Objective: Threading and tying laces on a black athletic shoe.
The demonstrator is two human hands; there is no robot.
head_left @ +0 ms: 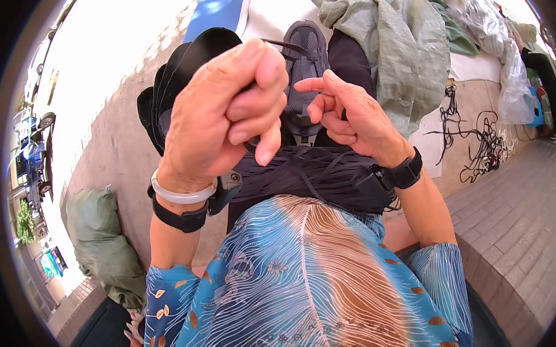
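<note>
My left hand (228, 104) is raised over my lap, closed in a pinch. A thin black lace (280, 44) runs out from its thumb and finger to the right. To its right, my right hand (353, 111) has its index finger stretched toward the left hand and its other fingers curled in. A dark bit shows between those curled fingers, too small to name. Below both hands, a heap of flat black laces (303, 172) covers my lap. Beyond the hands is a dark grey sneaker (304, 67); the left hand is in front of part of the scene there.
Black curved pieces with stitched edges (181, 78) stand at the left. A grey-green woven sack (403, 50) lies at the far right, with tangled black cords (484, 146) on the ground nearby. A stuffed green sack (101, 237) lies at left. Grey paving (522, 225) runs along the right.
</note>
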